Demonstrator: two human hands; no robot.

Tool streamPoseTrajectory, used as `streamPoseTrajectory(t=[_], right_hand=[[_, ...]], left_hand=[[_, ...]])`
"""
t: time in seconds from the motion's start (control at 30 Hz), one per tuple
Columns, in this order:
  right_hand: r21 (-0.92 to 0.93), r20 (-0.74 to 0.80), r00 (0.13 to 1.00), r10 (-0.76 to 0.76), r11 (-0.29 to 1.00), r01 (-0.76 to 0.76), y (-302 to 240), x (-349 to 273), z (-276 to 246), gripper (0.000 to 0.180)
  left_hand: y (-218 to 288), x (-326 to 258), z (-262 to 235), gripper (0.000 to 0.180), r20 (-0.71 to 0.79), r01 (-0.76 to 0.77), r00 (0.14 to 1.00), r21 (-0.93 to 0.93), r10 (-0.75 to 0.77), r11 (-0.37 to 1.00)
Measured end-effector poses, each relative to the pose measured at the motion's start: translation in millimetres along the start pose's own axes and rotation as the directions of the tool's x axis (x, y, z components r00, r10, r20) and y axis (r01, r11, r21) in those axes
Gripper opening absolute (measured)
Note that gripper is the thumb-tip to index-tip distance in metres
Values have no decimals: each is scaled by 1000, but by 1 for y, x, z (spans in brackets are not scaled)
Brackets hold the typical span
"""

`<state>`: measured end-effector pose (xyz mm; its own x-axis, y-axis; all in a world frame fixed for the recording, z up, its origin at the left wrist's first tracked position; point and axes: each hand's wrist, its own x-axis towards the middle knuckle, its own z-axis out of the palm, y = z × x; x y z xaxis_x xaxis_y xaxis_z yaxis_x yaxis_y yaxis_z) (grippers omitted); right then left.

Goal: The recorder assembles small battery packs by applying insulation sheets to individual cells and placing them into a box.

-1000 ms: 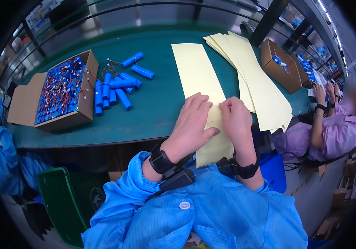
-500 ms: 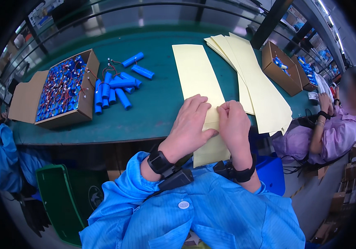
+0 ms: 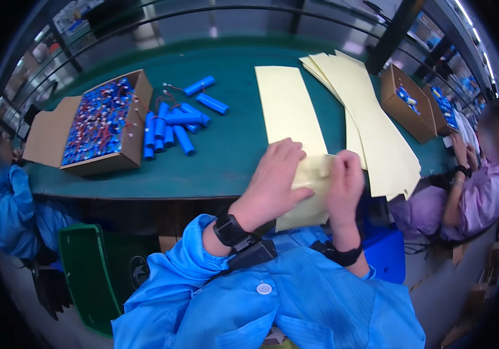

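Pale yellow sheet point(image 3: 291, 104): lies lengthwise on the green bench point(image 3: 220, 154) in front of the person, its far part flat and its near end reaching past the bench edge toward the body, probably to bring the worked part within easy reach of both hands.
Left hand point(image 3: 274, 179): laid palm down over the sheet, fingers together and thumb set apart, gripping nothing; it seems to weigh the paper down so that it does not slide.
Right hand point(image 3: 344, 185): curled narrow, with thumb and fingertips apparently pinching a raised bit of the sheet beside the left hand; blur hides whether this is a fold or a second layer.
Sheet stack point(image 3: 371, 131): fanned just right of the sheet, perhaps so single pieces separate easily.
Blue cylinders point(image 3: 184, 119): wired, piled loosely near the left carton point(image 3: 131, 145), away from the paper.
Left carton: open and packed with similar wired cylinders, its flap folded outward, likely for access.
Right carton point(image 3: 402, 113): beyond the stack, holding a few blue pieces.
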<state>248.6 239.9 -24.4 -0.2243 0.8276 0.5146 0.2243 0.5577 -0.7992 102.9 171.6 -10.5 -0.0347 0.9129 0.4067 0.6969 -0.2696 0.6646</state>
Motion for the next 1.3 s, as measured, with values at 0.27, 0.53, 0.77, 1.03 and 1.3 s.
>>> streamPoseTrajectory(t=[0.27, 0.53, 0.77, 1.03, 1.3], right_hand=[[521, 84, 978, 193, 828, -208, 10, 15, -23, 10], [539, 139, 978, 156, 816, -207, 13, 17, -20, 10], [506, 207, 970, 125, 835, -215, 18, 11, -27, 10], [707, 413, 889, 196, 547, -449, -37, 17, -4, 16], [653, 361, 894, 266, 612, -447, -35, 16, 9, 20]], left_hand=[[-22, 27, -64, 24, -494, 403, 843, 320, -212, 858], [-62, 86, -75, 25, -311, 491, 838, 790, -449, 367], [-59, 61, -66, 19, -433, 542, 838, 591, -332, 597], [23, 5, -21, 30, 210, 320, 904, -910, -374, 263], [23, -3, -13, 32, 268, 338, 891, -930, -367, 142]])
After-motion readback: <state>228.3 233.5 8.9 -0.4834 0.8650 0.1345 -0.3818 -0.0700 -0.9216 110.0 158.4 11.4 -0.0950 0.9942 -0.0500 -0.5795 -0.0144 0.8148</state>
